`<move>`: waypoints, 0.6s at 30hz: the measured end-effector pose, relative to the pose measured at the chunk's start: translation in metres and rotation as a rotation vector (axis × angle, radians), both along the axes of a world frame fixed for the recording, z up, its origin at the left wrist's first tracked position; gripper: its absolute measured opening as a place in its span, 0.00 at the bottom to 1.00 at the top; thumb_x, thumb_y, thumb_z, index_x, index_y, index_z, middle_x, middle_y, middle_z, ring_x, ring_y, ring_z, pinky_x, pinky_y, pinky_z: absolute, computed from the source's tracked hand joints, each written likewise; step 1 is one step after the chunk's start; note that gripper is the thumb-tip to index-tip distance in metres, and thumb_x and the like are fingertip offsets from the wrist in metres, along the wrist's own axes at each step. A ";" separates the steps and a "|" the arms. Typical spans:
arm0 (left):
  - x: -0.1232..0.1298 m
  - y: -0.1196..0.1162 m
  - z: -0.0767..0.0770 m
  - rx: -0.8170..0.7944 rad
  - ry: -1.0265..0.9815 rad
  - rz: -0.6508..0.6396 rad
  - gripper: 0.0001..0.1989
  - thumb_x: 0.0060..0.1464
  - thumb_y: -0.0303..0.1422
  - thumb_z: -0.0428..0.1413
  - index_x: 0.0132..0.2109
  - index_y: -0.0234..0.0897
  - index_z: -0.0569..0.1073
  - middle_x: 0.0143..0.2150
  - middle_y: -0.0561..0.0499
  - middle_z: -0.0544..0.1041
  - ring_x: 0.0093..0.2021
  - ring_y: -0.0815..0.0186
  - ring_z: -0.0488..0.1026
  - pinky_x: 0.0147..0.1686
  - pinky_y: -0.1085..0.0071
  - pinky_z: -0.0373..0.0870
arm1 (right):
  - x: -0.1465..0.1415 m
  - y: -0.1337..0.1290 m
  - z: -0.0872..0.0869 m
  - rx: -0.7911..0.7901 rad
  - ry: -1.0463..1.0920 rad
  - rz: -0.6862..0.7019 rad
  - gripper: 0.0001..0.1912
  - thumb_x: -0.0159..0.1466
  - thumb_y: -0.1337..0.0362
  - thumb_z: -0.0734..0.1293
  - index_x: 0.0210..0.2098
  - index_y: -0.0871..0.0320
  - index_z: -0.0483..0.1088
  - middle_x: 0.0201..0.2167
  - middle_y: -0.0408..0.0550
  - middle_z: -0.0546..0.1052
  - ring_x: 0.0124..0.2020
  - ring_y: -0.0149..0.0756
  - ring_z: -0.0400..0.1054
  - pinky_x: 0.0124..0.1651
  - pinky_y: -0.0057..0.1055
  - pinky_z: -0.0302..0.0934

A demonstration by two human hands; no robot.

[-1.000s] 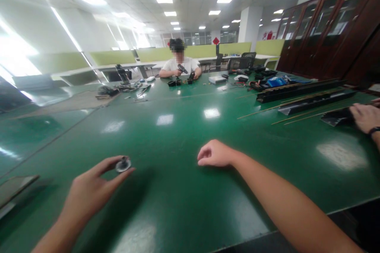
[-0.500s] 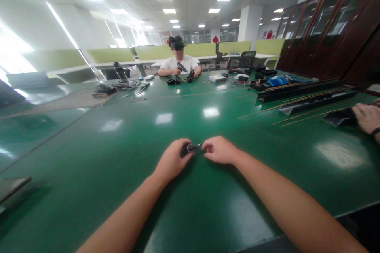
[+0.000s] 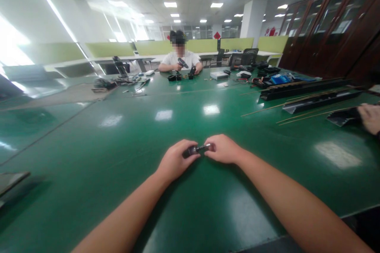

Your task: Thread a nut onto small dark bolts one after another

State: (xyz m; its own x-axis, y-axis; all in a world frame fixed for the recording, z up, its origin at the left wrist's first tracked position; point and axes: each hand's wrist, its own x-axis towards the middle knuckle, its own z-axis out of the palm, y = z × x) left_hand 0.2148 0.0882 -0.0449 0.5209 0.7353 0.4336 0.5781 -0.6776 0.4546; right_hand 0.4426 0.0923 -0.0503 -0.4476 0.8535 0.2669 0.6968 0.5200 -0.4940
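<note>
My left hand [image 3: 177,159] is closed round the black handle of a short screwdriver-like tool [image 3: 193,151], held just over the green tabletop. Its thin metal shaft [image 3: 204,147] points right, toward my right hand [image 3: 222,149]. The thumb and fingers of that hand are pinched at the shaft's end, and its very tip is hidden among them. Blur keeps me from telling whether a separate bit is there.
Across the green table [image 3: 133,134], a person [image 3: 181,61] holds a power drill [image 3: 183,63]. Black channel-shaped strips [image 3: 320,102] and thin rods lie at the right, near another person's hand [image 3: 369,118]. Tools and parts [image 3: 127,81] lie at the far left.
The tool in my left hand has moved slightly right. My right hand's fingers, which were just off the shaft's end, now close on it.
</note>
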 end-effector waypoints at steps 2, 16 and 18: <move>0.000 -0.001 -0.001 0.000 -0.003 -0.015 0.12 0.56 0.36 0.60 0.48 0.42 0.74 0.42 0.51 0.77 0.41 0.65 0.74 0.43 0.68 0.72 | 0.000 -0.001 0.001 -0.003 0.006 -0.002 0.05 0.57 0.63 0.71 0.33 0.57 0.75 0.27 0.42 0.77 0.28 0.30 0.66 0.31 0.26 0.53; 0.000 -0.001 0.000 0.008 -0.039 0.025 0.10 0.53 0.33 0.60 0.44 0.40 0.74 0.43 0.48 0.77 0.43 0.61 0.75 0.45 0.64 0.73 | -0.006 -0.008 0.006 0.071 0.099 0.034 0.09 0.58 0.62 0.71 0.38 0.56 0.76 0.34 0.45 0.77 0.34 0.33 0.68 0.37 0.28 0.59; 0.000 -0.001 0.000 0.013 -0.037 0.022 0.10 0.53 0.32 0.60 0.44 0.40 0.74 0.42 0.49 0.77 0.43 0.61 0.75 0.45 0.64 0.72 | -0.007 -0.009 0.006 0.071 0.105 0.047 0.09 0.58 0.62 0.71 0.39 0.56 0.76 0.35 0.46 0.77 0.34 0.33 0.69 0.38 0.28 0.59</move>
State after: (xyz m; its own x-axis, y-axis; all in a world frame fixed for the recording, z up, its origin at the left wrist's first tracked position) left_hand 0.2148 0.0872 -0.0449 0.4880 0.7403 0.4623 0.5755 -0.6712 0.4673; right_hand 0.4357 0.0831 -0.0444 -0.4528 0.8097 0.3732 0.6176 0.5868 -0.5237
